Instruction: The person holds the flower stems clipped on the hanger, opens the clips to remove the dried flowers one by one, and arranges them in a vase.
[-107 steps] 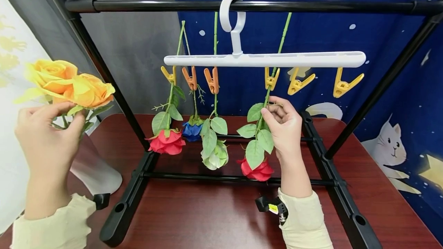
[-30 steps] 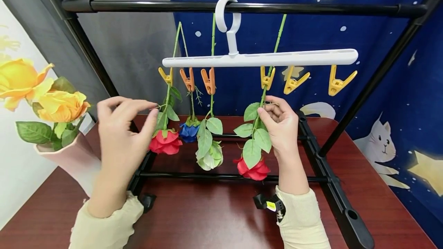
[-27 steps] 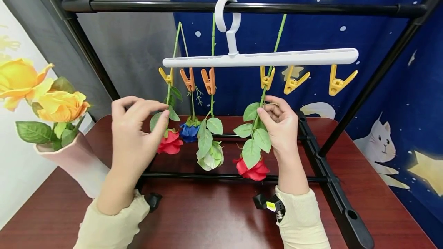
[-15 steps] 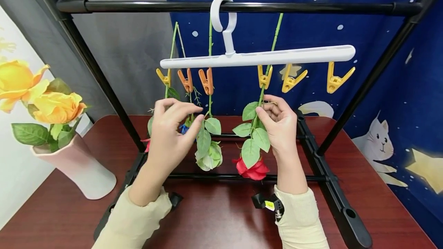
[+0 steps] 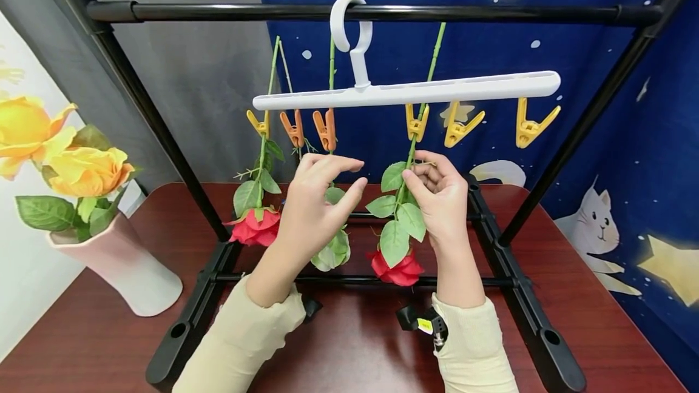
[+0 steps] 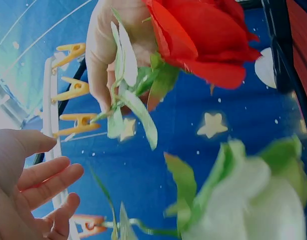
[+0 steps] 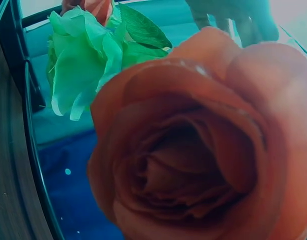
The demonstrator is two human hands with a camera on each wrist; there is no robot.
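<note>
A white clip hanger (image 5: 406,91) hangs from the black rack bar (image 5: 491,14), and artificial flowers hang head-down from its clips. My right hand (image 5: 415,176) pinches the stem of the right red rose (image 5: 397,268) just under a yellow clip (image 5: 416,126). My left hand (image 5: 357,173) hovers with loose, straight fingers in front of the white-green rose (image 5: 333,250), close to the right hand, holding nothing. Another red rose (image 5: 253,227) hangs at the left. The left wrist view shows my empty left palm (image 6: 28,185) and the red rose (image 6: 203,40). That rose (image 7: 193,145) fills the right wrist view.
A pink vase (image 5: 117,265) with yellow roses (image 5: 54,150) stands at the left on the dark red table (image 5: 601,296). Two yellow clips (image 5: 532,126) hang empty on the hanger's right end. The rack's black base rails (image 5: 524,320) lie on the table.
My left hand left the yellow roses in the vase and moved right, across the hanging flowers, to beside the right hand. The right hand kept its hold on the stem.
</note>
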